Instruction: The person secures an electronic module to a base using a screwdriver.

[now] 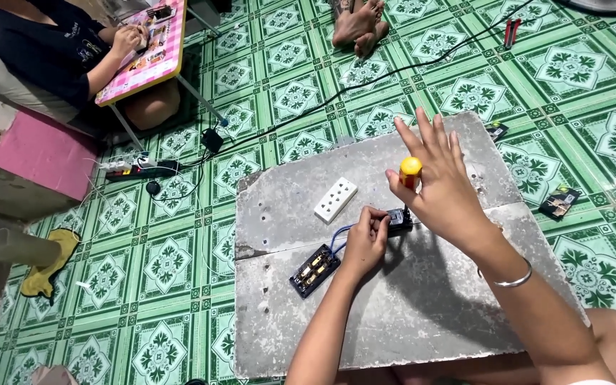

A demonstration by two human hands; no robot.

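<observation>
Head view, left hand: the left hand (366,241) is seen pinched shut on a small black electrical part (398,219), held down on the grey board (408,314) just beyond the fingertips.
Head view, right hand: the right hand (442,187) is raised above the left hand, fingers spread and loose; the yellow-capped screwdriver (411,171) is steadied upright between thumb and palm, its tip hidden behind the hand over the black part.
Head view, wrist: a silver bangle (513,278) is worn behind the right hand.
Head view, wire: a blue wire (338,237) is seen running from under the left hand towards the near side.
Head view, near the left hand: a black open socket base (314,270) with metal contacts is laid just beside the left wrist, on the near-left.
Head view, beyond the left hand: a white socket cover (336,199) is laid flat on the board, apart from both hands.
Head view, floor: green patterned tiles (172,257) are seen around the board; a black cable (393,71) is stretched across them well beyond the right hand.
Head view, far left: another person's hand (127,39) is seen at a pink checked low table (152,53), well apart.
</observation>
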